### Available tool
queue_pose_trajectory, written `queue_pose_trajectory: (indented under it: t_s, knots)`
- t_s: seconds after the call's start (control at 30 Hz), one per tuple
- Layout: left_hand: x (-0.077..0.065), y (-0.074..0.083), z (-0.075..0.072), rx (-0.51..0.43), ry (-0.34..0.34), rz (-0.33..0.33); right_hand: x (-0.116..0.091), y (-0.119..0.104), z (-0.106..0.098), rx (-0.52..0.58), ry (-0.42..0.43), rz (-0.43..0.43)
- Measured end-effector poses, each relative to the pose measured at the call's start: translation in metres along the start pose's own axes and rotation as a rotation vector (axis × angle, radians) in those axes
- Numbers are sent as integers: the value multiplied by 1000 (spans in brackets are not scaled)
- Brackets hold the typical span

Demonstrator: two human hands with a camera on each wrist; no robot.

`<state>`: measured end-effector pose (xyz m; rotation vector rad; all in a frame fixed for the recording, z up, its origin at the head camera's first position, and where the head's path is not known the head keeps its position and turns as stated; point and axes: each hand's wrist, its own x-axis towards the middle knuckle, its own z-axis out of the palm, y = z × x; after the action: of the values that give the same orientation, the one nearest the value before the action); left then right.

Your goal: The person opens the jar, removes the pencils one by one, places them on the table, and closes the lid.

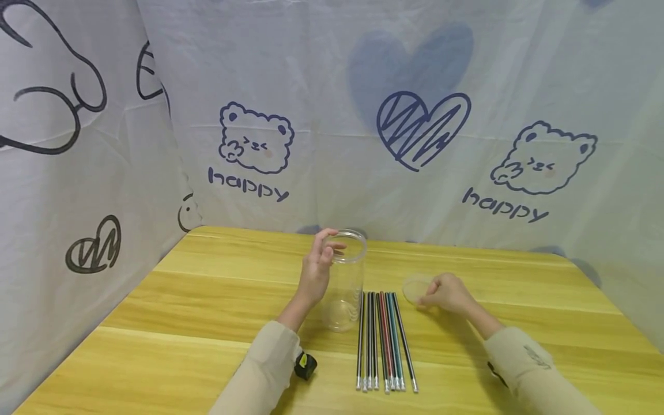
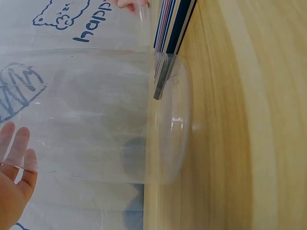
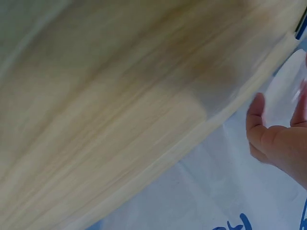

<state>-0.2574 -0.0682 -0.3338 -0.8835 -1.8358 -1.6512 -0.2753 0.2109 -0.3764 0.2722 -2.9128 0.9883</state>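
Note:
A tall clear plastic jar [image 1: 343, 288] stands upright and uncapped at the middle of the table, nothing visible inside. My left hand [image 1: 315, 271] holds it near the rim, fingers bent around its left side; in the left wrist view those fingers [image 2: 20, 146] show through the clear wall. To the right, my right hand [image 1: 445, 293] pinches a thin round clear lid [image 1: 414, 288] by its edge, above the table. The same lid [image 3: 283, 91] is partly cut off in the right wrist view. Between the hands lies a row of several pencils [image 1: 385, 340], eraser ends toward me.
A small black object with a yellow-green mark [image 1: 305, 366] is beside the left sleeve. The wooden table [image 1: 207, 288] ends at a white cloth backdrop [image 1: 332, 173] with bear and heart drawings, and another cloth side [image 1: 104, 184] hangs on the left.

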Motion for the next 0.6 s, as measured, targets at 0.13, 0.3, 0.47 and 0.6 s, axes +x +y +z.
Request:
queue_pose_trajectory:
  t_s: [0.13, 0.3, 0.47, 0.6]
  knots:
    - [0, 0, 1, 0, 2, -6, 2, -2, -3, -19, 39, -58]
    - [0, 0, 1, -7, 3, -4, 4, -4, -7, 0, 44, -70]
    - [0, 1, 0, -20, -1, -7, 4, -7, -8, 77, 49, -51]
    - [0, 1, 0, -13, -3, -12, 2, -11, -11, 219, 34, -27]
